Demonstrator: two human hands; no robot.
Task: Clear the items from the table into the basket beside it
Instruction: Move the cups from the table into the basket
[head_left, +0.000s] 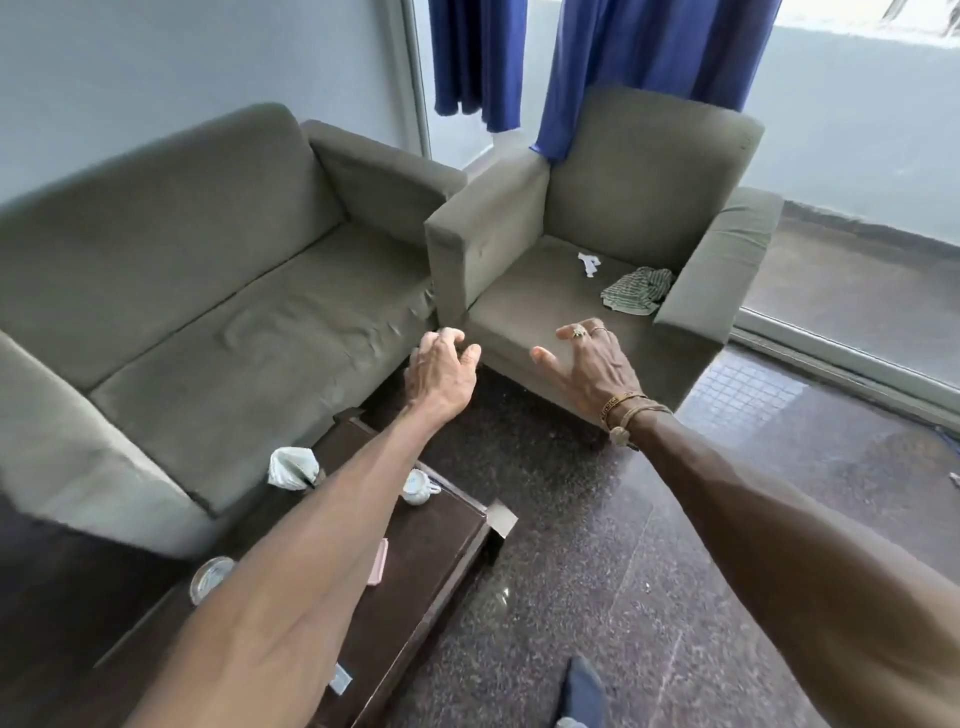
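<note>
Head view: the dark glossy table (436, 545) at lower centre holds a crumpled white wad (292, 467), a round glass dish (210, 579) and a ceramic cup (418, 487). Mid-frame, apart and empty, the left hand (441, 371) is loosely curled, the right hand (592, 364) spread.

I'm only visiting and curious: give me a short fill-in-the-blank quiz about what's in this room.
1. The white teacup stands on the dark wooden ____.
2. The striped cloth lies on the seat of the ____.
3. The curtains by the window are ____.
4. The hand wearing rings and bracelets is the person's ____ one.

Missing words: table; armchair; blue; right.
</note>
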